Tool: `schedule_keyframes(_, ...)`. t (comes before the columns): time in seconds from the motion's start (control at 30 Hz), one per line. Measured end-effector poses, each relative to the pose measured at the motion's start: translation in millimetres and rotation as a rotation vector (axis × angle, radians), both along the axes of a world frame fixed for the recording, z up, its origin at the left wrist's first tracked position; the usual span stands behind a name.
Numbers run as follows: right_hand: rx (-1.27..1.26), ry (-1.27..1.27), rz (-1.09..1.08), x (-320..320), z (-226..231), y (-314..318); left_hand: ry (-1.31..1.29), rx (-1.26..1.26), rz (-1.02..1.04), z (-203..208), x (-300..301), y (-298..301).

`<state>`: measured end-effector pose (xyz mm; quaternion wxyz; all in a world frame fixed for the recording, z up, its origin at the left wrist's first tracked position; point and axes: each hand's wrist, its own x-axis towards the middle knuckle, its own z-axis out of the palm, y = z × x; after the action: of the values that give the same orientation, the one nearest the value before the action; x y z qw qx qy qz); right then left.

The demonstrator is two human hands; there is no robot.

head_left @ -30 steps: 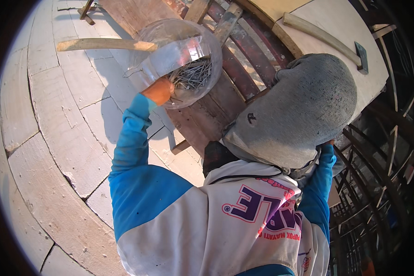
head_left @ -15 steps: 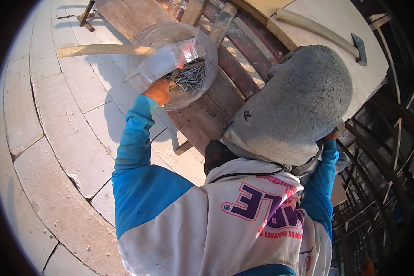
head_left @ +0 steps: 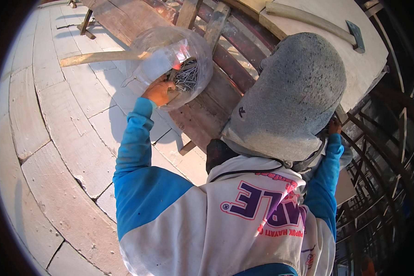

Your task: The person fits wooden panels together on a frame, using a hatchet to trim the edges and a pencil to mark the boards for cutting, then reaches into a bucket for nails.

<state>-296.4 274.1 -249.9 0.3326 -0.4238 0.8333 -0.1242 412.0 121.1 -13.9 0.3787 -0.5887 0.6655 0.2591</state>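
My left hand (head_left: 158, 91) reaches over the near rim of a clear plastic tub (head_left: 206, 80), its fingers curled beside a heap of loose nails (head_left: 186, 76). What the fingertips grip, if anything, is hidden. A crumpled clear plastic bag (head_left: 154, 69) lies in the tub, and a wooden handle (head_left: 99, 58) sticks out of it to the left. Beyond my raised knee in grey trousers (head_left: 287, 87) is my right hand (head_left: 334, 126), low beside the pale board's edge. The knee covers part of that hand; its fingers and anything in them cannot be made out.
The tub stands on a wooden plank (head_left: 202, 117). A hammer with a long wooden handle (head_left: 308, 20) lies on a pale board (head_left: 354, 87) at the far right. Dark red beams (head_left: 241, 50) run between them. Pale panels (head_left: 55, 115) cover the left; an open framework (head_left: 377, 184) lies below right.
My left hand stays at the nails, its fingers shifted slightly. My right hand has moved a little forward and shows more beside my knee. The view has shifted slightly.
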Motion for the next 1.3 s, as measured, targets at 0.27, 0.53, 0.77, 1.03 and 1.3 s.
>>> schedule_keyframes(0.27, 0.035, -0.223, -0.201, -6.3, -21.0, 4.5, -0.045, -0.099, -0.034, -4.4, -6.0, 1.3)
schedule_keyframes(0.53, 0.001, -0.206, -0.13, -21.7, -42.0, 10.7, 0.203, -0.274, 0.111, -20.8, 29.4, 12.6)
schedule_keyframes(0.77, 0.091, -0.265, -0.268, 0.4, -28.7, -5.5, 0.171, -0.364, 0.601, -3.5, -4.9, -0.3)
schedule_keyframes(1.03, 0.022, -0.151, -0.12, -42.7, -77.9, 9.8, 0.13, -0.404, 0.418, -27.6, 3.6, -6.5)
schedule_keyframes(1.3, -0.128, -0.124, 0.031, -18.6, -46.2, 4.9, 0.032, -0.028, -0.293, -40.5, 30.9, -10.0)
